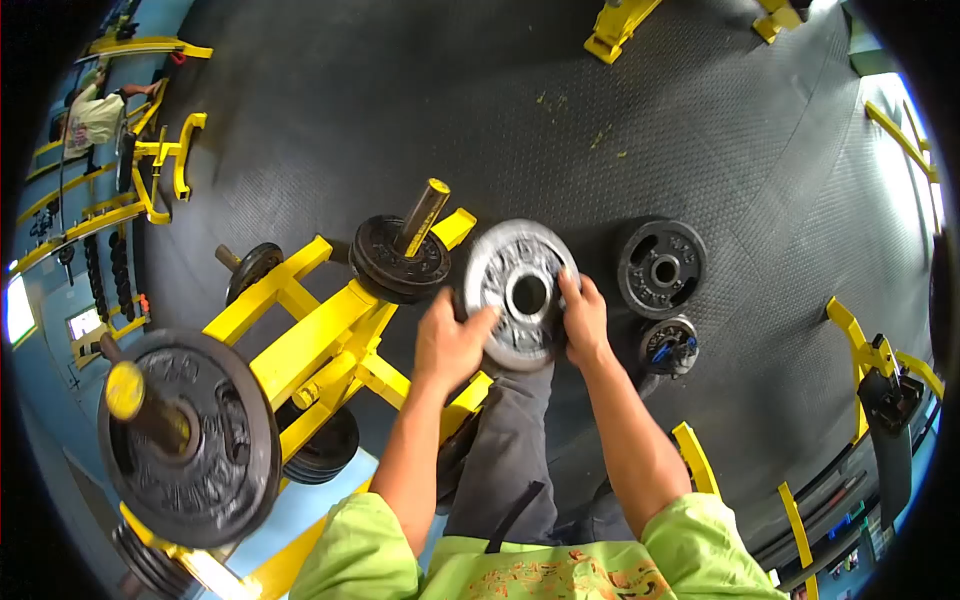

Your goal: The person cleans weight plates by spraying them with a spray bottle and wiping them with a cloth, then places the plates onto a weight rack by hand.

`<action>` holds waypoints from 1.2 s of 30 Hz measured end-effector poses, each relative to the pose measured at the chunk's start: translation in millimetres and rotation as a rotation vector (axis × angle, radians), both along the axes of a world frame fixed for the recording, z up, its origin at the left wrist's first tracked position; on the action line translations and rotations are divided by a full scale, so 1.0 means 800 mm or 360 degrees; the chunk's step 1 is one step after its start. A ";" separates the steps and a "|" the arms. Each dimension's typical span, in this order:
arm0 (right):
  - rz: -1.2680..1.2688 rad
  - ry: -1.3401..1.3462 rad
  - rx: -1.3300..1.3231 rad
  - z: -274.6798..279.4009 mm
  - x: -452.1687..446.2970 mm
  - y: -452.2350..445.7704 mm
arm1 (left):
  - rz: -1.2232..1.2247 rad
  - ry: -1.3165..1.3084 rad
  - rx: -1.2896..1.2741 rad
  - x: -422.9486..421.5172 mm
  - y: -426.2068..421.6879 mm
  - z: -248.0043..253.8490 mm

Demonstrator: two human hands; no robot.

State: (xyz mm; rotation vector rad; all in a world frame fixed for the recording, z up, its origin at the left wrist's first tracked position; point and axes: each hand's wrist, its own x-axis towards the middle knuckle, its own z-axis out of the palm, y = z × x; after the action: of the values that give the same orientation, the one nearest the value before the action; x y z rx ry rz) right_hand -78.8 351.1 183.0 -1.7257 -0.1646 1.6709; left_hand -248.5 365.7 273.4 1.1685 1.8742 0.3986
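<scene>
A silver-grey weight plate (500,262) with a round centre hole is held up in front of my legs, slightly blurred. My left hand (452,342) grips its lower left edge, thumb across the face. On the opposite edge my right hand (584,315) is closed around the rim. Just right of it a black weight plate (640,290) with slotted grips lies on the floor. To the left, black plates (375,245) sit on a yellow-tipped peg (424,215) of the yellow weight rack (320,335).
A large black plate (225,480) hangs on the rack's nearer peg. My shoe (670,348) with blue laces stands below the floor plate. Yellow gym frames (620,28) stand around the dark rubber floor (450,100). Another person (95,118) is at a machine, far left.
</scene>
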 end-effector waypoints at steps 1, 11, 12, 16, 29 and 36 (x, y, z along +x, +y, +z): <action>-0.0020 0.0066 -0.0008 -0.016 -0.020 0.027 | 0.0101 -0.0142 0.0030 -0.016 0.024 -0.015; 0.0172 0.0331 -0.0041 -0.125 -0.124 0.186 | 0.0368 -0.0249 0.0018 -0.098 0.165 -0.076; 0.0185 0.0386 -0.0032 -0.127 -0.128 0.192 | 0.0421 -0.0332 0.0002 -0.101 0.169 -0.078; 0.0238 0.0539 -0.0096 -0.125 -0.133 0.202 | 0.0482 -0.0350 -0.0080 -0.109 0.175 -0.083; 0.0557 0.0642 -0.0445 -0.181 -0.180 0.176 | -0.0023 0.0995 -0.0329 -0.147 0.168 -0.111; 0.0730 0.0282 -0.0520 -0.151 -0.199 0.143 | -0.0244 0.1175 -0.0328 -0.180 0.148 -0.123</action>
State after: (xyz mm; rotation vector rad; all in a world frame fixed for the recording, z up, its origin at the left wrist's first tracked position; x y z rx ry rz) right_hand -238.3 465.4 62.2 -1.8586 -0.2269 2.2821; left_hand -392.4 483.9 174.8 1.4168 2.3417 -0.3620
